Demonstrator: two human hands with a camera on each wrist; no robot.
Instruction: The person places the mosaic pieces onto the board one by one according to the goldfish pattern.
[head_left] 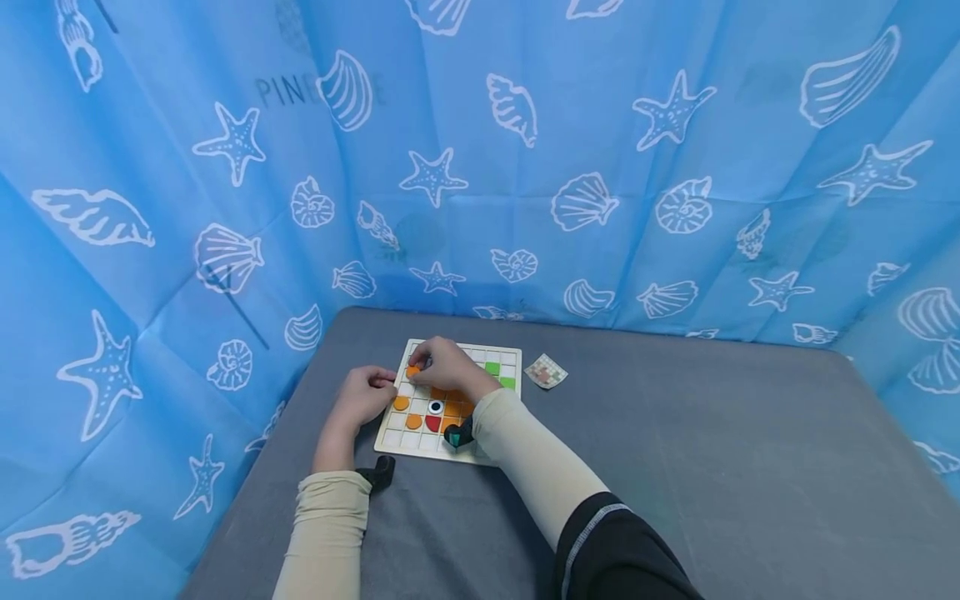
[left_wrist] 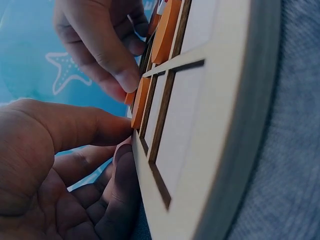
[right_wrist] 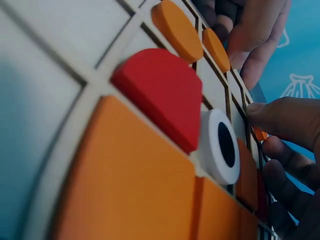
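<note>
A pale square grid board (left_wrist: 225, 115) lies on the table with coloured pieces in its cells. At its upper left, my right hand (head_left: 448, 365) pinches a small orange piece (right_wrist: 260, 134) between thumb and fingertip, just above the cells. My left hand (head_left: 363, 397) is at the board's left edge, thumb on the rim and fingers curled against its side, close to an orange disc (head_left: 401, 403). A second orange disc (head_left: 414, 422), a red rounded piece (right_wrist: 162, 95) and a white eye piece with a black centre (right_wrist: 220, 145) sit nearby. Larger orange pieces (right_wrist: 125, 185) are partly hidden by my right arm.
Green pieces (head_left: 492, 367) occupy cells at the board's right. A small patterned card (head_left: 545, 372) lies on the grey tablecloth (head_left: 712, 458) beyond the board's right edge. A blue shell-print curtain (head_left: 480, 200) hangs along the back and left side. Each wrist carries a black camera (head_left: 381, 472).
</note>
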